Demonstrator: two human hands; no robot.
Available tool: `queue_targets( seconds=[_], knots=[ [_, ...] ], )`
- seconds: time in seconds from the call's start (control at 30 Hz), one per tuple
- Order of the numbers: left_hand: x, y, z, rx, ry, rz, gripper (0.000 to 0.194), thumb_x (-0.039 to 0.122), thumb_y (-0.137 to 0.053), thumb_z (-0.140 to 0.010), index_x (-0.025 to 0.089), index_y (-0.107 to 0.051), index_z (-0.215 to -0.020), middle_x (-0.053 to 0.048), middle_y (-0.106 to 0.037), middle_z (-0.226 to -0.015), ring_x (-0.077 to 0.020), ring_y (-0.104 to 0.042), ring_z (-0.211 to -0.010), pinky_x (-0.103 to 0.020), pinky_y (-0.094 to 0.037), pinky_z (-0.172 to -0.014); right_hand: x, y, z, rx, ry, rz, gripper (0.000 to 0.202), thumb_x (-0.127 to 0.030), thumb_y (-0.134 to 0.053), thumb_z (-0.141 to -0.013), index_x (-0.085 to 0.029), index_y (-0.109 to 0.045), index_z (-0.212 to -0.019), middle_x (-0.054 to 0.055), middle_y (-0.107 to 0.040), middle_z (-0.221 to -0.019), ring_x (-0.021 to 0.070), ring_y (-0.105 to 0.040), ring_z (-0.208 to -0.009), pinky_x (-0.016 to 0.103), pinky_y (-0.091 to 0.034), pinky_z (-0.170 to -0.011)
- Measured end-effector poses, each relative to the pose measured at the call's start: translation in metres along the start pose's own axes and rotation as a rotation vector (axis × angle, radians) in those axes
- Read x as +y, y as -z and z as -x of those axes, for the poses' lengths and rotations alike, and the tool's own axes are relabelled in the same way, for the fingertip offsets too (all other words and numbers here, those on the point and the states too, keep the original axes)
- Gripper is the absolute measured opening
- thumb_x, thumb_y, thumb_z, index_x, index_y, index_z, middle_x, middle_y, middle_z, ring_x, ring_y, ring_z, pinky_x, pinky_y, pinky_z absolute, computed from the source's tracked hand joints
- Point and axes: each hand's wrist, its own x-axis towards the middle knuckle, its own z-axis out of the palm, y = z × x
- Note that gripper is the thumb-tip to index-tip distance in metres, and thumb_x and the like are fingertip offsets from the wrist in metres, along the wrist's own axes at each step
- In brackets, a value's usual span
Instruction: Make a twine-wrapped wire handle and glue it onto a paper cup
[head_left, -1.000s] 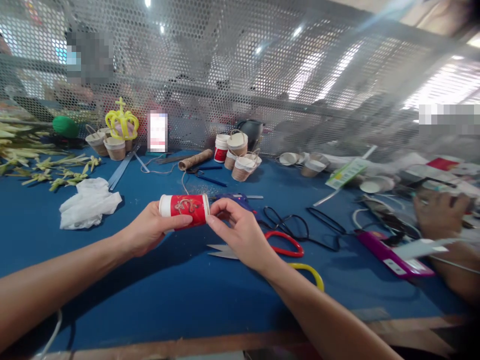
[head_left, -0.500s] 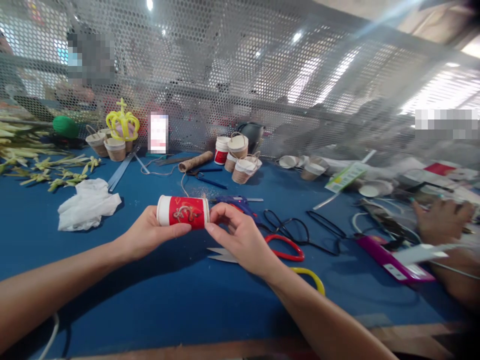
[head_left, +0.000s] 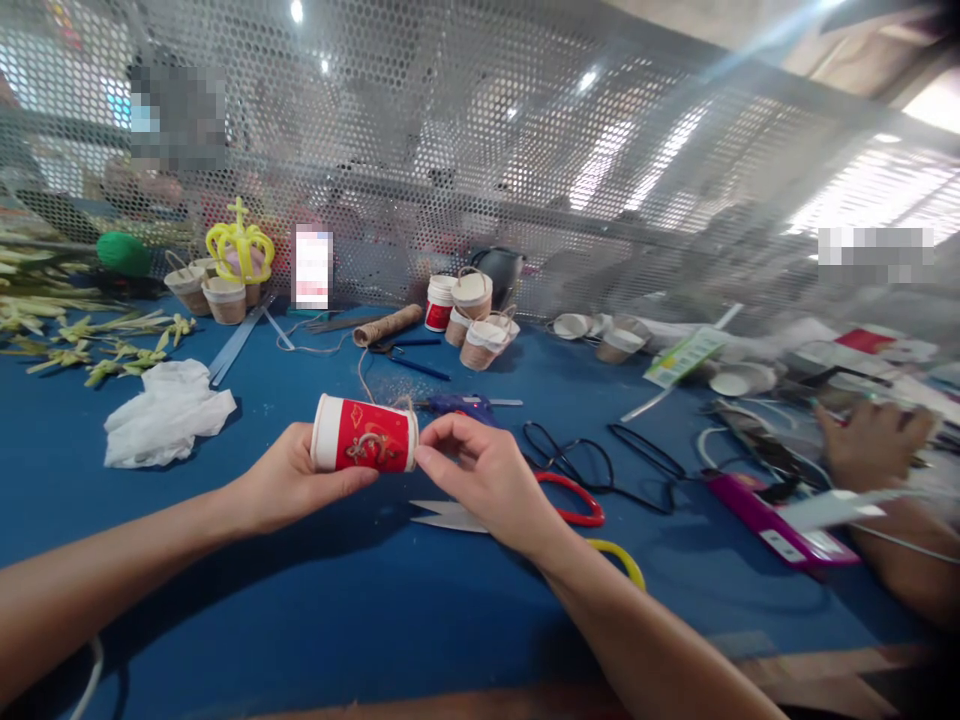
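A red and white paper cup (head_left: 364,438) lies sideways above the table, its wide white rim to the left. My left hand (head_left: 304,478) is wrapped round the rim end, thumb along the near side. Thin twine (head_left: 363,372) runs from a roll of twine (head_left: 388,326) behind the cup and shows at the cup's narrow right edge. There my right hand (head_left: 480,468) pinches thumb and fingertips against the edge, where the twine lies; the fingertips partly hide it. Beneath my right hand lie scissors (head_left: 448,515) with one red and one yellow handle. A blue glue gun (head_left: 463,404) rests behind.
Twine-wrapped cups (head_left: 484,340) stand at the back, more beside a yellow crown (head_left: 240,250). White cloth (head_left: 169,412) lies left. Black cord (head_left: 570,450) and a purple power strip (head_left: 772,520) lie right, near another person's hand (head_left: 874,445). Perforated metal screen (head_left: 420,130) closes the back.
The cup has tilted a little, its right end dropping slightly and its printed side turning. Both hands keep their hold. The whole view has shifted slightly.
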Motion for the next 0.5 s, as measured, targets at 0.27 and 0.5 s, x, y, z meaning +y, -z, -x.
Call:
queue_targets(
  seconds=[0.27, 0.5],
  knots=[
    [-0.0062, 0.0036, 0.0003, -0.082, -0.006, -0.082, 0.025, 0.025, -0.060, -0.067, 0.010, -0.065, -0.087, -0.004, -0.068, -0.073, -0.0115, -0.057, -0.058, -0.020, -0.047, -0.056, 0.0017, 0.0000, 0.0001, -0.014, -0.016, 0.053, 0.007, -0.019, -0.051, -0.071, -0.016, -0.054, -0.065, -0.001, -0.056, -0.062, 0.0096, -0.051, -0.058, 0.020, -0.043, -0.055],
    [-0.0063, 0.0033, -0.0007, -0.105, -0.003, -0.099, 0.025, 0.025, -0.058, -0.069, 0.008, -0.065, -0.086, -0.005, -0.067, -0.070, -0.0101, -0.055, -0.055, -0.019, -0.047, -0.054, 0.0048, 0.0012, -0.0011, -0.057, -0.034, -0.017, 0.008, -0.022, -0.051, -0.072, -0.016, -0.054, -0.067, 0.000, -0.057, -0.065, 0.0102, -0.052, -0.060, 0.021, -0.044, -0.057]
  ],
)
